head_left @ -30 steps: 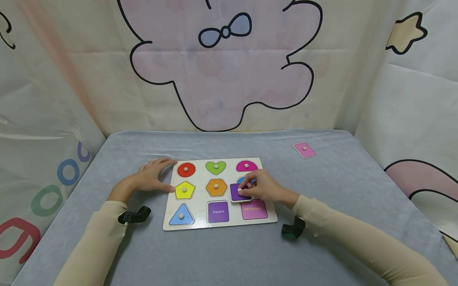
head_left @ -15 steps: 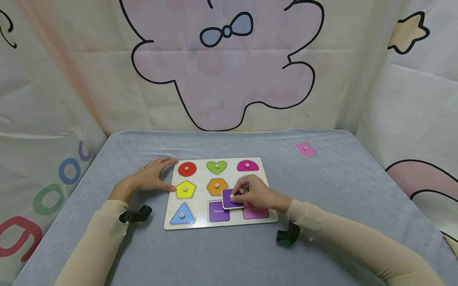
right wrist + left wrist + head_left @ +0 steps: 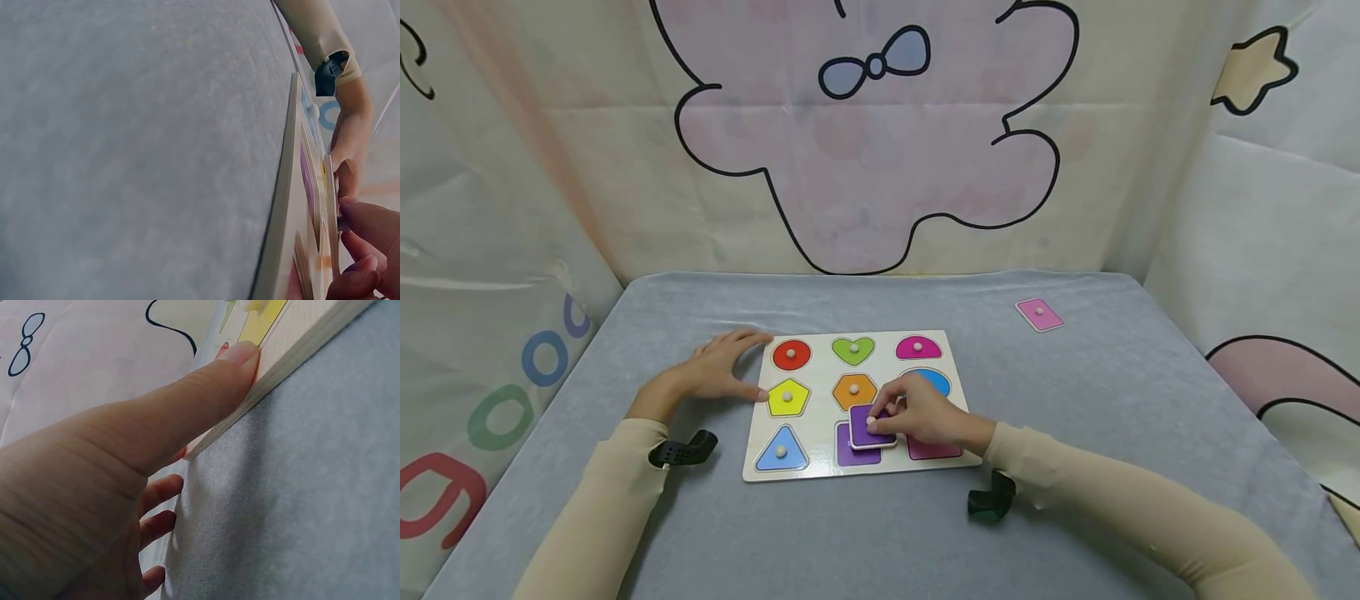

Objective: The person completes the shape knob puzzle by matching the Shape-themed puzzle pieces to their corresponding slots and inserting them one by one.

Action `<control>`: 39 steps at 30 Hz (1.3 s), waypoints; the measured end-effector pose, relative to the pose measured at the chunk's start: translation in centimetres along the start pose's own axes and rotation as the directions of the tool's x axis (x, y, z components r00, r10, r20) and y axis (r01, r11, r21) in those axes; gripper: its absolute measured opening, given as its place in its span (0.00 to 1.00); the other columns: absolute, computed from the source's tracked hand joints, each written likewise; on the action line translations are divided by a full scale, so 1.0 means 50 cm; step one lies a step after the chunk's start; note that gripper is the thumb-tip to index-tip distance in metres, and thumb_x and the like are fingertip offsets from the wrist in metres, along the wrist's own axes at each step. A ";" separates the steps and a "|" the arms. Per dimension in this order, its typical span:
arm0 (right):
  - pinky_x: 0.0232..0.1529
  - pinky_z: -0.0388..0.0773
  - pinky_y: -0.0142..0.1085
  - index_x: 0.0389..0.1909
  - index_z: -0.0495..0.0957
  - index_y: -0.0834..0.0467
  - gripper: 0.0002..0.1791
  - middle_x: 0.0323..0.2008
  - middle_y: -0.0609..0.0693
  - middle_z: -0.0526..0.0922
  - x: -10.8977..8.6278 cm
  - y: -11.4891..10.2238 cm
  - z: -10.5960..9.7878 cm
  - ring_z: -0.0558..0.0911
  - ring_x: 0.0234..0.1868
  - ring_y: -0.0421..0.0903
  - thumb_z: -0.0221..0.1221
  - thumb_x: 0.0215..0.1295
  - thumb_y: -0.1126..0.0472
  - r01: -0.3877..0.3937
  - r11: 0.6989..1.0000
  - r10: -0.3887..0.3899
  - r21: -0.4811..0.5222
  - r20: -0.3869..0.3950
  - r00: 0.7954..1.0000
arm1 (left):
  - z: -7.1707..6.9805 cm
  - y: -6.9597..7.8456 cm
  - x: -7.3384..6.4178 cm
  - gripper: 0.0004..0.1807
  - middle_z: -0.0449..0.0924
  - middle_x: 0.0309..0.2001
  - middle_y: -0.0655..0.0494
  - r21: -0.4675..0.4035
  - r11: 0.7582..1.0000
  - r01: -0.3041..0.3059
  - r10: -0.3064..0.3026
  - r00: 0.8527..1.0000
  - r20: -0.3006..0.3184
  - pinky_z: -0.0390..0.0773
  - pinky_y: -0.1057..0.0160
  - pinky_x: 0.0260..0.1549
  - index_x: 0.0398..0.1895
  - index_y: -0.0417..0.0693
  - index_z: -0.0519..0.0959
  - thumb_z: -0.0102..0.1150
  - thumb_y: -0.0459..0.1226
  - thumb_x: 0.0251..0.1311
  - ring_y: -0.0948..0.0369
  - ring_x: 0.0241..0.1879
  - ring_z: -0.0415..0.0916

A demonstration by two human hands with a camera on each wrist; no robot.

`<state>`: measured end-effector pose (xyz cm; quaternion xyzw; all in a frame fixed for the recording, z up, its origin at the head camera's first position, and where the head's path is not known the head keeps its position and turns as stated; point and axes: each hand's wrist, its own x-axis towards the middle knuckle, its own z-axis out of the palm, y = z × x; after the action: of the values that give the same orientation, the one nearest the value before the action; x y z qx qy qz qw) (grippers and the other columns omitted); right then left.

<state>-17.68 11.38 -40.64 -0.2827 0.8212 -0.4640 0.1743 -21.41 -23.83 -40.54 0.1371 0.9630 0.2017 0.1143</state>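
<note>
A wooden knob puzzle board lies on the grey cloth. My right hand pinches the small knob of a purple square puzzle piece. The piece hangs over the purple recess in the front row, overlapping its upper right part; in the right wrist view the piece stands a little above the board. At the board's left side, my left hand rests with its straight thumb on the edge beside the yellow pentagon and its fingers near the back corner.
A pink puzzle piece with a knob lies at the back right of the cloth. Seated in the board are several shapes, among them a red circle, an orange hexagon and a blue triangle. Printed curtains surround the table.
My right hand has carried the purple square puzzle piece left and slightly toward the front, from near the blue oval to over the purple recess. My left hand stays put.
</note>
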 end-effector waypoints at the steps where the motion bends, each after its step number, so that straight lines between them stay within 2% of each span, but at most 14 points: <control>1: 0.22 0.62 0.24 0.32 0.87 0.61 0.06 0.20 0.44 0.69 0.001 -0.001 0.002 0.67 0.19 0.36 0.73 0.57 0.63 -0.003 1.000 0.003 0.006 0.004 1.000 | -0.001 0.000 0.000 0.54 0.53 0.78 0.37 -0.002 1.000 0.001 -0.001 1.000 0.001 0.46 0.21 0.67 0.78 0.54 0.60 0.73 0.59 0.48 0.33 0.75 0.48; 5: 0.21 0.60 0.24 0.32 0.87 0.62 0.06 0.20 0.44 0.69 0.004 -0.004 0.009 0.66 0.18 0.38 0.73 0.58 0.63 -0.013 1.000 0.013 0.028 0.017 1.000 | -0.002 0.001 -0.001 0.54 0.53 0.78 0.37 -0.007 1.000 0.003 -0.003 1.000 0.001 0.46 0.21 0.67 0.78 0.54 0.60 0.73 0.59 0.48 0.33 0.75 0.47; 19: 0.26 0.66 0.25 0.33 0.88 0.56 0.05 0.21 0.46 0.72 -0.001 -0.013 0.030 0.72 0.28 0.40 0.73 0.59 0.59 -0.043 0.998 0.044 -0.050 0.024 0.999 | 0.002 0.002 -0.002 0.54 0.53 0.78 0.36 0.008 1.000 -0.002 0.002 1.000 -0.003 0.47 0.21 0.67 0.78 0.54 0.60 0.72 0.59 0.48 0.33 0.75 0.48; 33: 0.25 0.64 0.26 0.32 0.87 0.56 0.04 0.19 0.45 0.71 -0.004 -0.019 0.036 0.71 0.26 0.40 0.72 0.59 0.60 -0.051 0.997 0.053 -0.056 0.030 0.998 | 0.002 0.003 -0.002 0.54 0.53 0.78 0.36 0.016 1.000 -0.004 0.004 1.000 -0.002 0.47 0.21 0.67 0.78 0.54 0.60 0.72 0.60 0.48 0.33 0.75 0.48; 39: 0.24 0.62 0.26 0.32 0.87 0.54 0.04 0.19 0.44 0.69 -0.004 -0.022 0.039 0.71 0.26 0.39 0.72 0.60 0.59 -0.055 0.993 0.058 -0.100 0.028 0.998 | 0.000 0.003 -0.003 0.54 0.52 0.78 0.36 0.011 1.000 -0.002 0.002 1.000 0.002 0.47 0.21 0.67 0.78 0.54 0.60 0.72 0.60 0.48 0.33 0.75 0.47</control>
<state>-16.15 9.77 -40.69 -0.2746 0.8481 -0.4133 0.1857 -21.26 -23.74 -40.48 0.1392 0.9639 0.1962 0.1144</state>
